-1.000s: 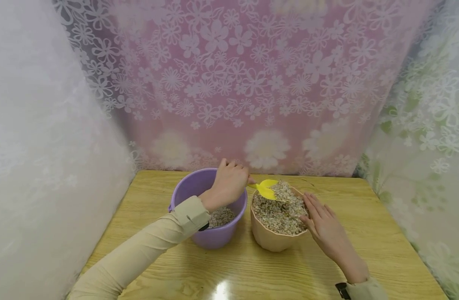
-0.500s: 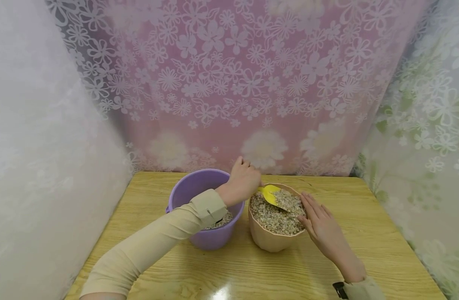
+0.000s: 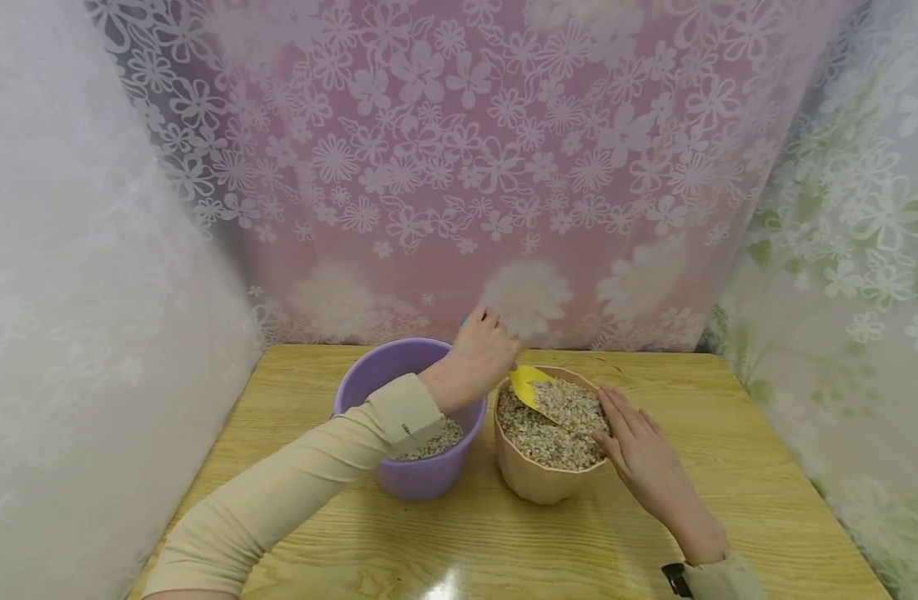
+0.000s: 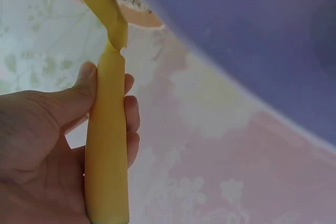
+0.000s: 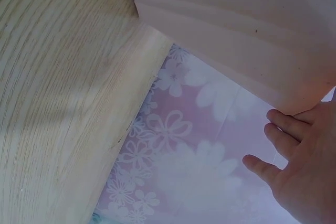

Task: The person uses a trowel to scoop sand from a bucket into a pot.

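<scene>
My left hand [image 3: 474,358] grips a yellow trowel [image 4: 107,135], its fingers and thumb wrapped round the handle. In the head view the trowel's yellow blade [image 3: 529,385] slopes down to the right, its front part covered by pale gravel [image 3: 559,442]. That gravel fills a peach-coloured flower pot [image 3: 537,482] almost to its rim. My right hand [image 3: 646,458] rests against the pot's right side, fingers straight along the outside and thumb at the rim. In the right wrist view its fingertips [image 5: 273,115] lie at the pot wall.
A purple bucket [image 3: 417,482] stands just left of the pot, with some gravel low inside it; my left forearm crosses over it. Both stand on a wood-grain table [image 3: 459,550]. A flowered pink curtain [image 3: 428,208] hangs behind the table's back edge.
My left hand has moved to the right with the trowel, then slightly back left. The blade has come down and tilted onto the gravel in the pot. My right hand stays on the pot.
</scene>
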Tool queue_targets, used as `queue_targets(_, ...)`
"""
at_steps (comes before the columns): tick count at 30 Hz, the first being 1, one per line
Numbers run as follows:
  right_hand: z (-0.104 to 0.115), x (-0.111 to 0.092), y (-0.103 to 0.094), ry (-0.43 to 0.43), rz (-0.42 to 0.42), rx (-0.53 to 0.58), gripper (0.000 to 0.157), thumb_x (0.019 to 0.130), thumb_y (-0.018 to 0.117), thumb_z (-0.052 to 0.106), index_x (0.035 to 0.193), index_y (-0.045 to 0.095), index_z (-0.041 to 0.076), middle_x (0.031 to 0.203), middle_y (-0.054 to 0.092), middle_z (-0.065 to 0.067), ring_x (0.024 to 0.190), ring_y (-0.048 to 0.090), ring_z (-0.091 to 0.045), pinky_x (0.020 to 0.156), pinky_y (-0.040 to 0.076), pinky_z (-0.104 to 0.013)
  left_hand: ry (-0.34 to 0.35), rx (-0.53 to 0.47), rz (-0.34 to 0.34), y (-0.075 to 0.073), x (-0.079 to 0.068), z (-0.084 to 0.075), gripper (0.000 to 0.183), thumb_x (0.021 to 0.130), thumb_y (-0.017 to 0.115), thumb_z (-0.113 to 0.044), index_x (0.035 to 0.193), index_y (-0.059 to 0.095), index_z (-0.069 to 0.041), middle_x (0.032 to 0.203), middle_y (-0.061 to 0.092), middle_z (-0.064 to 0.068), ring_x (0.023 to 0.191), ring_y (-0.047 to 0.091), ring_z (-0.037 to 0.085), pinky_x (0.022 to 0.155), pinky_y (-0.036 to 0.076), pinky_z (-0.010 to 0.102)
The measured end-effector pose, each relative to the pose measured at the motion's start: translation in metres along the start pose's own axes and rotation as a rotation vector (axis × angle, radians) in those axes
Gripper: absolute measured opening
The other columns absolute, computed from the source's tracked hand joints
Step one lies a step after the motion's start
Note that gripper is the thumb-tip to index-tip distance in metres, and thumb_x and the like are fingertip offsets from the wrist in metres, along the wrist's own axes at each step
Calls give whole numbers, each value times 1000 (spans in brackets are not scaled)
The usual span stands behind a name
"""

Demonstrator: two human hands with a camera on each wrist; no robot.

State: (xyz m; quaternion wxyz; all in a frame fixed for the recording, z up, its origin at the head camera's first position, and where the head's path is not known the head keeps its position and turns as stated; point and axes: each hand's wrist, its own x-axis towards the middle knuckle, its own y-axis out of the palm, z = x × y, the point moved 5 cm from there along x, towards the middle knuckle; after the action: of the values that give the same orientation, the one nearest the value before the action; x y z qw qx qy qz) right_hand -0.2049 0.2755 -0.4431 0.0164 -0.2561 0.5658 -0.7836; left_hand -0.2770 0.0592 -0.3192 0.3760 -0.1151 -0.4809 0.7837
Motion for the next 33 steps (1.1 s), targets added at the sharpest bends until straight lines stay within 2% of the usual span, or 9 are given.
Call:
queue_targets(7, 1, 1, 0, 0, 4, 1, 64, 107, 52, 32, 158, 29, 1, 161, 33, -21, 143, 37, -42, 110, 30, -62, 2, 70, -24, -8, -7, 7, 23, 101, 60, -44, 89, 71, -27, 76, 66, -3, 75, 36, 17, 80, 27, 32)
queue_targets(10, 1, 1, 0, 4, 12, 1, 64, 107, 52, 32, 158, 29, 1, 161, 33, -21, 143, 36, -41, 109, 30, -63, -10, 93, -11, -10, -10, 11, 24, 104, 58, -33, 83, 66, -27, 73, 63, -3, 75, 34, 17, 81, 26, 33)
queue_targets(14, 2, 1, -1, 11, 19, 15, 64, 107, 52, 32, 158, 29, 1, 161, 33, -21, 144, 36, -41, 110, 30, -63, -30, 115, -1, -12, -14, 15, 33, 104, 54, -16, 72, 60, -24, 67, 56, -2, 74, 33, 18, 80, 25, 32)
queue_targets(17, 2, 1, -2, 12, 18, 21, 63, 107, 52, 31, 158, 30, 1, 160, 34, -21, 144, 36, -41, 110, 30, -63, -39, 139, 4, -12, -18, 17, 37, 103, 53, -12, 68, 57, -22, 66, 51, -3, 73, 34, 18, 79, 26, 32)
queue_targets(22, 2, 1, 0, 12, 20, 29, 63, 107, 52, 31, 158, 29, 1, 160, 33, -21, 143, 36, -42, 108, 30, -64, -33, 170, -13, -12, -28, 22, 32, 102, 56, -13, 73, 61, -23, 68, 52, -4, 74, 36, 18, 81, 29, 32)
queue_targets(25, 2, 2, 1, 15, 24, 35, 64, 107, 52, 31, 158, 29, 1, 160, 33, -21, 143, 36, -43, 108, 30, -65, -15, 204, -32, -13, -34, 25, 25, 103, 59, -16, 80, 66, -24, 71, 56, -3, 77, 39, 19, 83, 30, 33)
queue_targets(29, 2, 2, 1, 21, 31, 39, 65, 107, 52, 31, 159, 27, 1, 160, 33, -23, 142, 36, -44, 109, 29, -66, -22, 159, -90, -14, -39, 32, 15, 102, 62, -19, 90, 69, -22, 81, 63, -2, 82, 45, 19, 86, 32, 34)
queue_targets(33, 2, 2, 0, 22, 32, 44, 65, 107, 51, 31, 159, 25, 2, 160, 33, -24, 143, 35, -44, 109, 28, -66, -87, 19, -134, -13, -44, 40, 15, 101, 64, -26, 91, 70, -17, 85, 66, 0, 83, 49, 19, 85, 34, 34)
